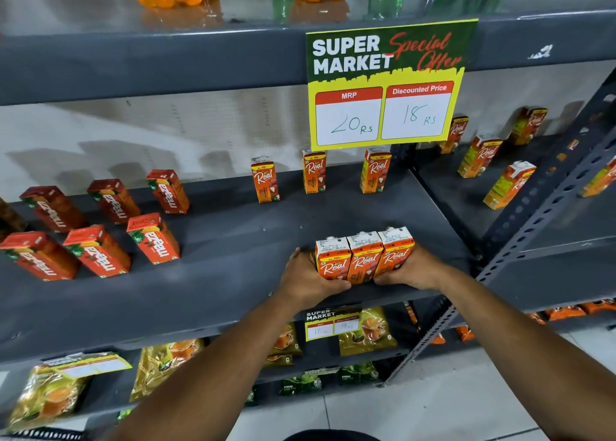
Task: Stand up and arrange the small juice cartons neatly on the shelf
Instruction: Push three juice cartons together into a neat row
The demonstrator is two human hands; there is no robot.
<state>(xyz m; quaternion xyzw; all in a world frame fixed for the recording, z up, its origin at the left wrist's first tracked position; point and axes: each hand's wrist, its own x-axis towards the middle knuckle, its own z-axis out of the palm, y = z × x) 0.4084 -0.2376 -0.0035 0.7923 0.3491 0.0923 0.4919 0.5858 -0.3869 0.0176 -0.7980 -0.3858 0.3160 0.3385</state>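
Left hand [305,279] and right hand [411,269] each close their grip on a row of three cartons [364,257] near the shelf [233,274] front edge. Uneven squeeze could topple the middle one, apparently unsupported.

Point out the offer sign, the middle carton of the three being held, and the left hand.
offer sign [388,83], head view, on its yellow middle.
middle carton [364,260], head view, on its orange front face.
left hand [305,279], head view, on the back of the hand.
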